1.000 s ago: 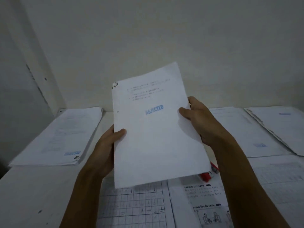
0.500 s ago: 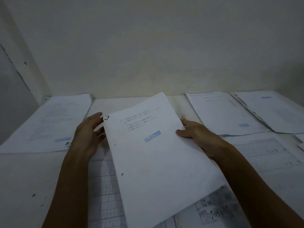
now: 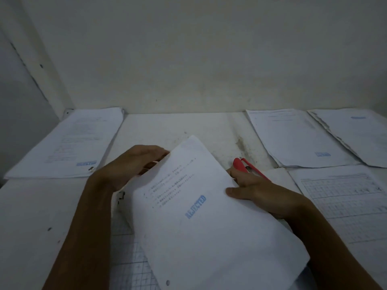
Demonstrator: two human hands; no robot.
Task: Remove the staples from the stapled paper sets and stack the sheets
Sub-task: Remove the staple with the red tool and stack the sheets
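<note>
- Your left hand (image 3: 134, 164) gripped the upper left edge of the paper set (image 3: 201, 216), fingers curled at its top corner.
- Your right hand (image 3: 257, 193) pinched the set's right edge, thumb lying flat on the top sheet and the other fingers tucked under it.
- The paper set sat tilted in front of you at the centre of the desk (image 3: 171, 126), its top corner pointing away and to the right, its lower part covering the printed sheets beneath.
- A blue "REJECTED" stamp (image 3: 195, 206) ran slantwise across the top sheet, with a few lines of small print above it, too small to read.
- A red tool (image 3: 250, 168) lay on the desk just beyond your right hand, touching or almost touching your fingertips; you could not tell which.
- A gridded sheet (image 3: 134, 266) lay flat under the set at the near edge.
- One stack of paper (image 3: 69, 143) rested at the far left of the desk, a dark clip or staple at its near right corner.
- Two more stacks (image 3: 297, 139) lay at the far right, overlapping each other, each with a blue stamp.
- A sheet with a printed table (image 3: 343, 197) lay flat to the right of your right forearm.
</note>
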